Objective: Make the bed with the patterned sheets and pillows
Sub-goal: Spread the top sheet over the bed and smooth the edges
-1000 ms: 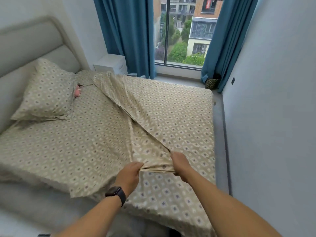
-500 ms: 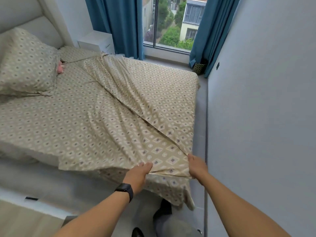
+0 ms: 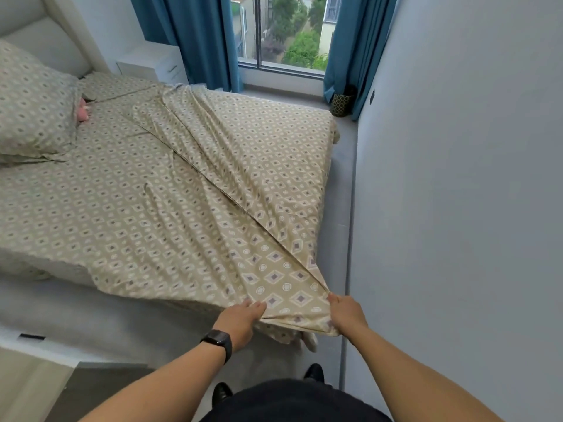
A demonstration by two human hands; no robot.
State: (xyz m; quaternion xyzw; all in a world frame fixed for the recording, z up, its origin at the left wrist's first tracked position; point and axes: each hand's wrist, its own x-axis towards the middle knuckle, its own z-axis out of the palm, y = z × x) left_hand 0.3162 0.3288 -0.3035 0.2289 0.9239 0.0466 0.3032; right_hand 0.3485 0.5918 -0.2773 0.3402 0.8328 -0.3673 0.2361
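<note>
At the far left a patterned pillow point(image 3: 33, 108) leans against the pale padded headboard point(image 3: 39, 41), and a small pink thing point(image 3: 83, 110) peeks out from beside its right edge. A second pillow point(image 3: 112, 86) lies flat further back, next to the white nightstand point(image 3: 152, 63). The bed point(image 3: 54, 284) is covered in beige fabric printed with diamonds and circles. Across it a top sheet point(image 3: 189, 214) of the same print lies folded on the diagonal, its edge running from near the pillows down to the bed's near right corner, with drawn creases fanning toward that corner.

At the corner the left hand point(image 3: 240, 322), a dark watch point(image 3: 217, 341) on its wrist, has its fingers point(image 3: 254, 306) curled over the hem of the sheet, pinching the cloth. Just to the right, the right hand point(image 3: 347, 313) grips the same corner where the fold line ends, fingers tucked round the fabric; the strip of hem between the two hands is taut and hangs past the mattress edge.

Behind the bed, blue curtains point(image 3: 198, 38) frame a window point(image 3: 283, 28) showing trees. A grey wall point(image 3: 472, 178) fills the right side, with a narrow strip of floor point(image 3: 344, 184) between it and the bed.
</note>
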